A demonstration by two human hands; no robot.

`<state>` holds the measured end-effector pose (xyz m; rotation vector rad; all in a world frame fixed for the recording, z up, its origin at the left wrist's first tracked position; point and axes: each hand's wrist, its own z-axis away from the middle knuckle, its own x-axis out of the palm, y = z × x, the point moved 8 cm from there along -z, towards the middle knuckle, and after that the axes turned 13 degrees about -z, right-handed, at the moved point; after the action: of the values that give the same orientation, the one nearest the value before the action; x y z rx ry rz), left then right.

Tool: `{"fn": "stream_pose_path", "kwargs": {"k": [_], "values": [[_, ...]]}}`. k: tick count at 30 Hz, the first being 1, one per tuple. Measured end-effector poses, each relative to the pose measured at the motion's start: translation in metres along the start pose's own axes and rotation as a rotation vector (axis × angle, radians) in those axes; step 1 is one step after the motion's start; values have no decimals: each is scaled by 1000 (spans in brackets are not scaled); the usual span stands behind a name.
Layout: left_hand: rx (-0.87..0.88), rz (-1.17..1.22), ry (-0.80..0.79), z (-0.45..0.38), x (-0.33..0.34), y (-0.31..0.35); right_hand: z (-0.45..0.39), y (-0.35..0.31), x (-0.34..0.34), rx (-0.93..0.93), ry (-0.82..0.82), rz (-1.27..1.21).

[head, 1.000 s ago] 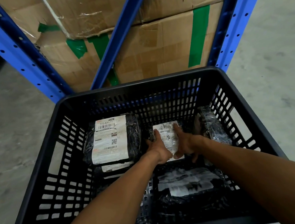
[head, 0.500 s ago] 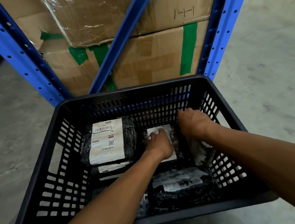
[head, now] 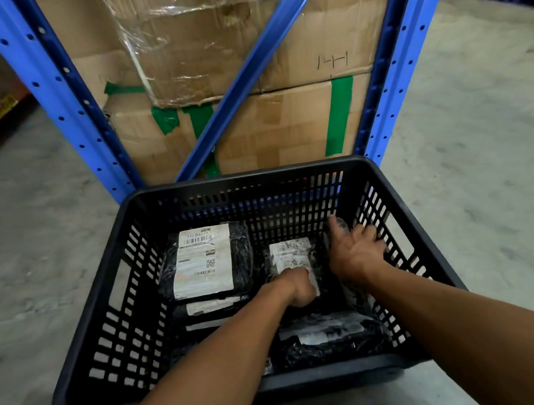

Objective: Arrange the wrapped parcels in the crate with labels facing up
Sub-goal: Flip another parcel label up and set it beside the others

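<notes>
- Your left hand (head: 298, 287) is down in the middle of the black crate (head: 238, 180), fist-like, its knuckles pressing on the near edge of the small parcel (head: 291, 258). The fingers are curled under, so you cannot tell whether they pinch the wrap or only push on it.
- That small parcel lies flat in the crate's centre with its white label facing up.
- Your right hand (head: 354, 253) sits by the crate's right wall, palm turned inward, fingers (head: 369, 234) spread and slightly bent. They rest against a wrapped parcel (head: 336, 228) that stands on edge along that wall; most of it is hidden behind the hand, and its label cannot be seen.
- At the left of the crate the large parcel (head: 206, 261) lies flat with its big white label up, printed with barcodes and a square code.
- Just below it, nearer you, a lower parcel (head: 213, 305) shows only a strip of white label; the large one overlaps it.
- At the near right corner a dark parcel (head: 330, 338) lies with a crumpled white label on top, partly covered by glossy wrap.
- The crate stands on the concrete floor (head: 479, 153), right in front of a blue rack (head: 59, 100) that holds taped cardboard boxes (head: 285, 127).
</notes>
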<state>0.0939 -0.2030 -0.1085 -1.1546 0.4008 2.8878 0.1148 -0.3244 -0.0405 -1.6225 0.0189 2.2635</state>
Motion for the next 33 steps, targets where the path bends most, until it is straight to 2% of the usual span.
{"fn": "stream_pose_path", "kwargs": {"k": [2, 7, 10, 12, 15, 19, 22, 27, 30, 33], "values": [[18, 154, 24, 3, -5, 0, 6, 0, 7, -10, -46, -65], [25, 562, 171, 15, -27, -6, 16, 1, -19, -64, -15, -170], [68, 674, 195, 27, -38, 2, 22, 0, -45, -90, 20, -227], [104, 714, 194, 39, -46, 9, 22, -3, -66, -121, 34, -291], [148, 696, 272, 57, -64, 14, 27, -9, -99, -225, 21, -478], [172, 623, 422, 84, -82, 4, 35, -10, -118, -255, -72, -1077], [186, 579, 543, 107, -98, -6, 41, -19, -120, -248, -167, -1348], [227, 678, 688, 135, -120, -24, 61, -38, -129, -326, -305, -1550], [238, 731, 816, 154, -124, -36, 72, -49, -135, -385, -317, -1573], [213, 682, 881, 167, -127, -40, 81, -60, -135, -437, -310, -1574]]}}
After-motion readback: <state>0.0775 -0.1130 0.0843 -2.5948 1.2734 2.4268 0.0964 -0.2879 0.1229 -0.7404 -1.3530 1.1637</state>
